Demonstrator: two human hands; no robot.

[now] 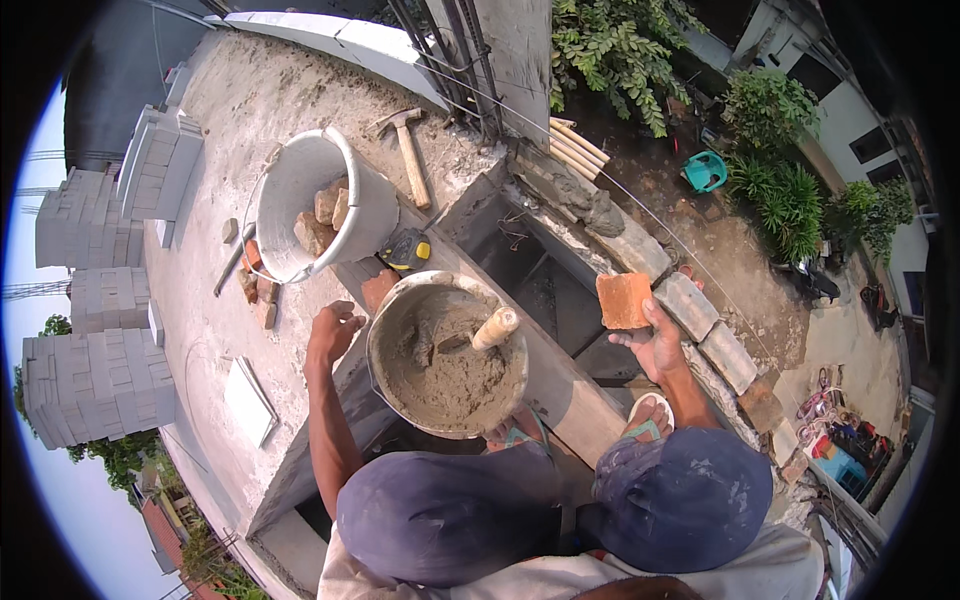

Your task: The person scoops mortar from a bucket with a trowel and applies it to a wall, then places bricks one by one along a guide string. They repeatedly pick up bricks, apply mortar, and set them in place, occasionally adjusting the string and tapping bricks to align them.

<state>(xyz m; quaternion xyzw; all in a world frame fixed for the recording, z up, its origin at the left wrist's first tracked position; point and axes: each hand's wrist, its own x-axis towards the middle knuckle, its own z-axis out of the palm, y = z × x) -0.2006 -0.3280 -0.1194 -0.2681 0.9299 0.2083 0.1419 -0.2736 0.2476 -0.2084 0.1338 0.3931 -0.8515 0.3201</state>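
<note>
My right hand [655,342] holds a broken orange brick [624,301] beside a low row of bricks [688,306] along the wall's edge. Loosely bent, the fingers of my left hand [333,332] have nothing visible in them, just left of a bucket of wet grey mortar [440,385]. A trowel's wooden handle [496,328] sticks up from the mortar, its blade mostly buried. Between that bucket and a larger white bucket [368,205] lies a reddish brick piece [379,290]. Stone and brick chunks [318,222] sit inside the white bucket.
A hammer [408,158] and a yellow-black tape measure [407,250] lie nearby. Under my feet a plank [575,405] spans a deep opening [540,290]. A string line [665,222] runs along the wall, above a drop to the yard. Grey blocks [95,385] are stacked at left.
</note>
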